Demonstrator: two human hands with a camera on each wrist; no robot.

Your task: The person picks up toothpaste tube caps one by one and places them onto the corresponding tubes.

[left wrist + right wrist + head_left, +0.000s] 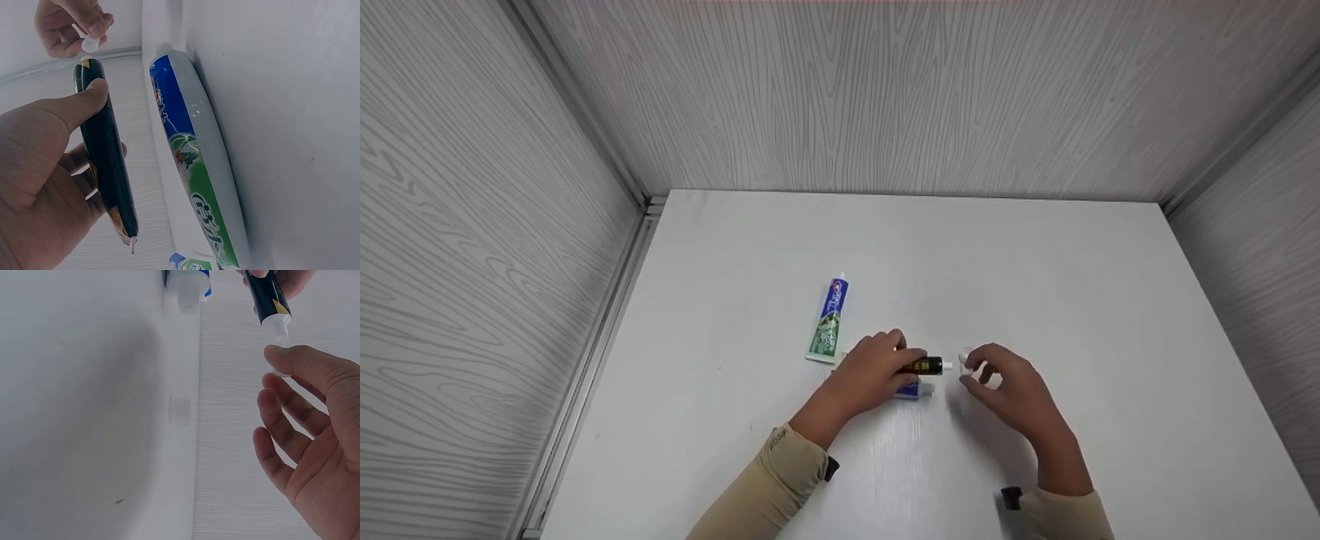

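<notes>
My left hand (pixel 872 373) grips a black toothpaste tube (pixel 107 152) round its body, thumb along one side. The tube's bare white nozzle (pixel 277 325) points toward my right hand (pixel 1011 390). Between thumb and fingertips my right hand pinches a small white cap (pixel 90 44), held just off the nozzle with a narrow gap. In the right wrist view the fingers mostly hide this cap. Below the black tube, a blue and green toothpaste tube (pixel 194 149) lies on the table, largely covered by my left hand in the head view. Its translucent cap (pixel 188 301) is on.
Another blue and green toothpaste tube (pixel 828 319) lies farther back, left of my hands. A small whitish piece (pixel 181 410) shows on the white table (pixel 720 442) in the right wrist view. Wood-grained panels (pixel 840 97) stand behind and on both sides.
</notes>
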